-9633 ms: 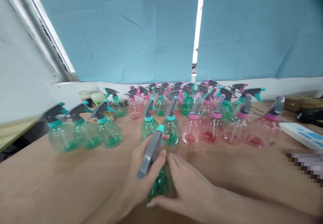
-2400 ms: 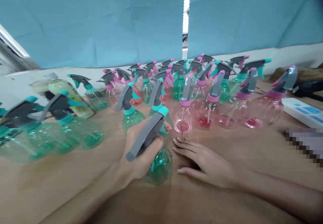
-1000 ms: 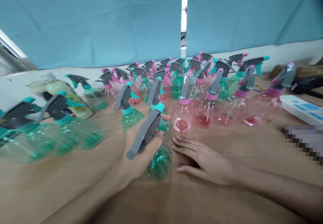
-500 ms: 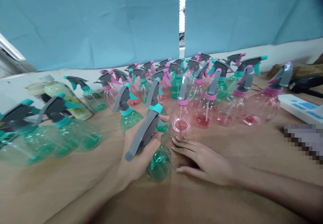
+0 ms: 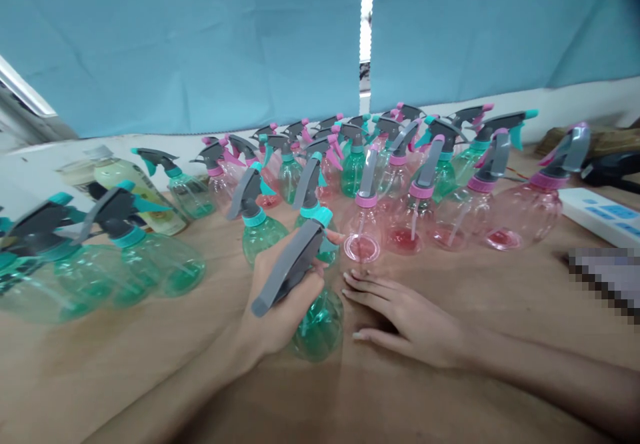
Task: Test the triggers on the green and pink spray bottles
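Note:
My left hand is wrapped round the neck of a green spray bottle with a grey and teal trigger head. The bottle is near the table's middle, its lower body showing below my fingers. My right hand lies on the table just right of that bottle, palm down with fingers stretched out, holding nothing. Just beyond my right fingertips stands a pink spray bottle with a pink collar. Another green spray bottle stands behind my left hand.
Several pink and green spray bottles crowd the back of the table. More green bottles stand at the left, before a pale labelled bottle. On the right are a white device with blue buttons, a pixelated object and a black object.
The whole view has shifted slightly, with things appearing a little farther right. Both hands keep the same pose, the left still round the green spray bottle.

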Motion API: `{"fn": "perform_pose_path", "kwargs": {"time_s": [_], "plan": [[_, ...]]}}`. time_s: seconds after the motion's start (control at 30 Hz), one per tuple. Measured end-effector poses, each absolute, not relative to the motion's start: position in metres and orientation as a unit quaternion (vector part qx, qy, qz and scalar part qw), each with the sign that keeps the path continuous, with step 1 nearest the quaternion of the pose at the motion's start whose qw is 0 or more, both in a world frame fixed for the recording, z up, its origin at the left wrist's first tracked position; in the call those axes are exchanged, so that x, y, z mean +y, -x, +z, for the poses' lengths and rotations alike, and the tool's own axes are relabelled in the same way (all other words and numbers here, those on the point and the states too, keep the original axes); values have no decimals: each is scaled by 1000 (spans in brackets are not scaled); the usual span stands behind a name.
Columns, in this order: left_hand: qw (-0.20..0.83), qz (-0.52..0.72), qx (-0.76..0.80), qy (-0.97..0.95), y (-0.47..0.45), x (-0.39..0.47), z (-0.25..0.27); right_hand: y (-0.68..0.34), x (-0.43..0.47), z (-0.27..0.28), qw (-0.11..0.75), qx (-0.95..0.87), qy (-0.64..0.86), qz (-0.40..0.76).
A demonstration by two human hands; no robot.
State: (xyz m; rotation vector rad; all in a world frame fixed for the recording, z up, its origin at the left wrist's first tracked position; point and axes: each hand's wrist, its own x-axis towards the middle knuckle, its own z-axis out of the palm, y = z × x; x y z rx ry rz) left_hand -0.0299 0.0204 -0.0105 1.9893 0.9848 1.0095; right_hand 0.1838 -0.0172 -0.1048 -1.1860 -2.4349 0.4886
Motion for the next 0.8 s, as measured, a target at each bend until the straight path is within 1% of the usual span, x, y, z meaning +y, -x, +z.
{"fn": "perform_pose_path", "kwargs": {"time_s": [0.2,0.37,0.53,0.8], "plan": [[324,382,363,-785,34,24,-14,-184,-17,-107,202,-870,416,168],[330,396,359,-778,32,23,-10,-184,-16,-108,213,-869,413,169],[319,386,379,-778,31,21,-6,-184,-17,-107,203,-871,415,164],[303,393,365,-788,27,20,0,-183,-17,-105,209,-870,413,169]]}}
